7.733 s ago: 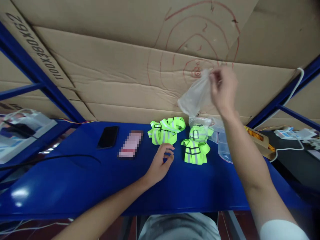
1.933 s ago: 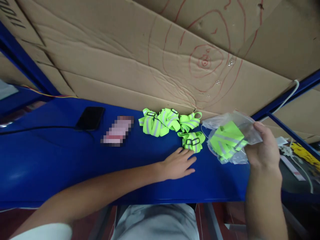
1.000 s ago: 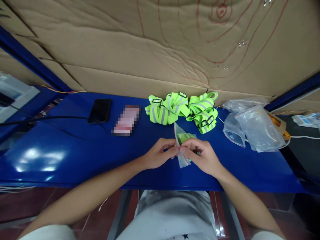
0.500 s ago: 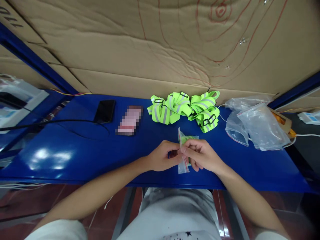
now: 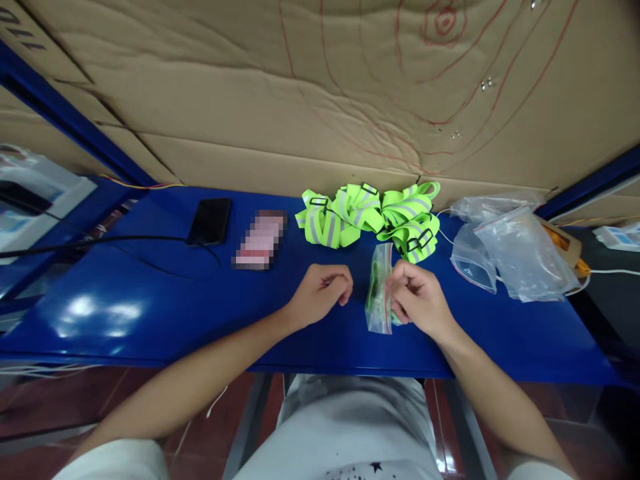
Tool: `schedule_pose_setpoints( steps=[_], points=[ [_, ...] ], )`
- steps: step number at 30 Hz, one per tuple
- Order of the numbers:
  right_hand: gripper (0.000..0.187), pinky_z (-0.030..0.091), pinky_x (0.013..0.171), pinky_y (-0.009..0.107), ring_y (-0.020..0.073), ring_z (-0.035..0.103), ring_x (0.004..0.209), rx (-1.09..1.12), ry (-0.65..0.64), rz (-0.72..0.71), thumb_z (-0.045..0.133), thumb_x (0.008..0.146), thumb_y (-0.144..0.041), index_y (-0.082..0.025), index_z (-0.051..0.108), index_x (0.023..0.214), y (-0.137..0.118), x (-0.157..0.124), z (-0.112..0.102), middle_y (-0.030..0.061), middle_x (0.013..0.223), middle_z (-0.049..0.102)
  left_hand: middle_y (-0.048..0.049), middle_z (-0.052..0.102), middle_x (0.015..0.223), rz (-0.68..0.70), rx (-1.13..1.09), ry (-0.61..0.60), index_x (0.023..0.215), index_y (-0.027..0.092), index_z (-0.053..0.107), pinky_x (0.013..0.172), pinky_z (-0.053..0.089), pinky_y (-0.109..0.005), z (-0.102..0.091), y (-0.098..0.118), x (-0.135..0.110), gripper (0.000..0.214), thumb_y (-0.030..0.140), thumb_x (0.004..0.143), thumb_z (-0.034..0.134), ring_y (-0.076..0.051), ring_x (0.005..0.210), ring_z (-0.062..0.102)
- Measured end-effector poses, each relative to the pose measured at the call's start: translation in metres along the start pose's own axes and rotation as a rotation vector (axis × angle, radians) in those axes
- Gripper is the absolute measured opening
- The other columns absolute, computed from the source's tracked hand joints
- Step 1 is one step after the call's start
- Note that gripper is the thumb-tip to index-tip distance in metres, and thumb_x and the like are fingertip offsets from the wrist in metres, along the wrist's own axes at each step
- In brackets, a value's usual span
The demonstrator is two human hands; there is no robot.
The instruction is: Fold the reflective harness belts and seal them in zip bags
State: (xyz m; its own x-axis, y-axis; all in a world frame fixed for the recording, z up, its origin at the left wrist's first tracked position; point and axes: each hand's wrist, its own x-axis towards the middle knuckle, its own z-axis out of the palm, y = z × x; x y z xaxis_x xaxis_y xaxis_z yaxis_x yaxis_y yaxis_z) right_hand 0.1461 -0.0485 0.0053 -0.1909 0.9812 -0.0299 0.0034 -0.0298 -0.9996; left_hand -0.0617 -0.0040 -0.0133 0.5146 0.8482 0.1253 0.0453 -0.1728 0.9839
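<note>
Right now, a black phone (image 5: 209, 221) is lying well left of the strap heap (image 5: 367, 217), and a pixelated pink object (image 5: 261, 240) is lying nearer to it. In front of the heap, over the counter (image 5: 165, 320), the left hand (image 5: 320, 295) is curling its grip loosely inward. Before the heap's right half, the filled zip bag (image 5: 379, 293) is showing green through its plastic; the right hand (image 5: 419, 297) is grasping it. Right of the heap, clear bags (image 5: 525, 257) are lying piled.
</note>
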Motion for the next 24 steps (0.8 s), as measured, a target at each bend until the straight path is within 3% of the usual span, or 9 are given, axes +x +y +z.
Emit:
schedule_pose_setpoints(
  steps=[4, 8, 12, 16, 18, 20, 22, 24],
  points=[
    [0.021, 0.036, 0.04, 0.017, 0.0056, 0.054, 0.041, -0.127, -0.128, -0.035, 0.067, 0.095, -0.035, -0.02, 0.059, 0.083, 0.003, 0.002, 0.0, -0.0044, 0.064, 0.064, 0.0, 0.059, 0.057, -0.072, -0.033, -0.136, 0.063, 0.015, 0.058, 0.054, 0.039, -0.021, 0.0, 0.003, 0.0, 0.04, 0.042, 0.092, 0.062, -0.009, 0.054, 0.052],
    [0.025, 0.038, 0.042, 0.018, 0.0056, 0.054, 0.043, -0.111, -0.18, -0.027, 0.068, 0.096, -0.04, -0.02, 0.06, 0.083, 0.009, 0.002, 0.005, -0.0042, 0.066, 0.063, -0.0002, 0.059, 0.061, -0.104, -0.027, -0.204, 0.066, 0.014, 0.056, 0.053, 0.037, -0.02, 0.005, 0.002, -0.001, 0.054, 0.061, 0.09, 0.068, -0.009, 0.055, 0.051],
    [0.025, 0.03, 0.036, 0.018, 0.0054, 0.043, 0.034, 0.038, -0.077, 0.003, 0.073, 0.088, -0.032, -0.021, 0.055, 0.074, 0.011, 0.006, 0.005, -0.0075, 0.051, 0.057, -0.0021, 0.063, 0.068, -0.022, -0.077, -0.228, 0.073, 0.014, 0.064, 0.064, 0.047, -0.022, 0.005, 0.002, 0.002, 0.05, 0.057, 0.098, 0.06, -0.012, 0.066, 0.06],
    [0.025, 0.02, 0.034, 0.017, 0.0043, 0.033, 0.029, 0.087, 0.233, -0.047, 0.064, 0.086, -0.024, -0.022, 0.05, 0.066, 0.011, 0.011, -0.006, -0.0102, 0.041, 0.047, -0.001, 0.062, 0.063, -0.019, -0.071, 0.025, 0.069, 0.017, 0.057, 0.062, 0.048, -0.023, -0.01, 0.003, 0.01, 0.043, 0.048, 0.099, 0.054, -0.012, 0.06, 0.058],
    [0.026, 0.022, 0.036, 0.017, 0.004, 0.033, 0.03, 0.072, 0.306, -0.077, 0.062, 0.088, -0.025, -0.021, 0.05, 0.065, 0.01, 0.014, -0.01, -0.0097, 0.042, 0.047, -0.0027, 0.064, 0.065, -0.006, 0.173, 0.093, 0.069, 0.018, 0.056, 0.064, 0.049, -0.025, -0.026, 0.005, 0.015, 0.042, 0.044, 0.101, 0.048, -0.014, 0.062, 0.06],
    [0.027, 0.026, 0.038, 0.018, 0.0046, 0.036, 0.032, 0.021, 0.265, -0.092, 0.064, 0.088, -0.026, -0.021, 0.051, 0.065, 0.01, 0.015, -0.011, -0.0085, 0.042, 0.049, -0.0084, 0.071, 0.078, 0.041, 0.589, 0.159, 0.079, 0.016, 0.064, 0.077, 0.053, -0.032, -0.044, 0.006, 0.018, 0.042, 0.041, 0.104, 0.042, -0.02, 0.076, 0.067],
    [0.028, 0.029, 0.04, 0.019, 0.0054, 0.038, 0.033, -0.045, 0.21, -0.122, 0.065, 0.089, -0.027, -0.021, 0.052, 0.066, 0.012, 0.014, -0.009, -0.0078, 0.042, 0.05, -0.0167, 0.075, 0.105, 0.083, 0.953, 0.295, 0.104, 0.013, 0.07, 0.096, 0.052, -0.044, -0.061, 0.004, 0.017, 0.042, 0.042, 0.106, 0.039, -0.03, 0.102, 0.07],
    [0.028, 0.031, 0.043, 0.02, 0.0063, 0.04, 0.036, -0.118, 0.169, -0.156, 0.065, 0.092, -0.031, -0.021, 0.053, 0.068, 0.015, 0.012, -0.005, -0.0075, 0.044, 0.05, -0.0227, 0.067, 0.135, 0.069, 1.153, 0.41, 0.13, 0.012, 0.064, 0.114, 0.041, -0.059, -0.077, -0.003, 0.012, 0.048, 0.047, 0.106, 0.039, -0.039, 0.131, 0.06]
  ],
)
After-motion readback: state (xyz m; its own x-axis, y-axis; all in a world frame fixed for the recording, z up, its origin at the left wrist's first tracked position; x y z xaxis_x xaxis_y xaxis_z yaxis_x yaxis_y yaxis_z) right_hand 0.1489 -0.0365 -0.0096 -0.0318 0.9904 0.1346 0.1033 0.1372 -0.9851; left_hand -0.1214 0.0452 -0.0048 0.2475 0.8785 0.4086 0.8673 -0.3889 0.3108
